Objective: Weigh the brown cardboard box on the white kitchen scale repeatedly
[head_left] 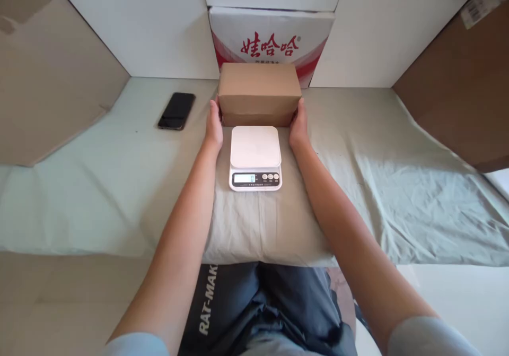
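Between my two hands is a plain brown cardboard box [259, 92], just behind the scale. My left hand [214, 125] presses on its left end, and my right hand [299, 125] grips the right end; the fingers are partly hidden behind the box's sides. In front of the box lies a white digital kitchen scale [255, 149] with a bare weighing plate. Its lit display [244, 178] reads 0, with round buttons to the right of it. Whether the box rests on the cloth or is slightly raised, I cannot tell.
A black phone [177, 111] lies on the pale green cloth [99, 186], left of my left hand. Behind the brown box stands a white and red carton [274, 27] with red lettering. Large cardboard pieces stand at left [51, 75] and right [457, 80].
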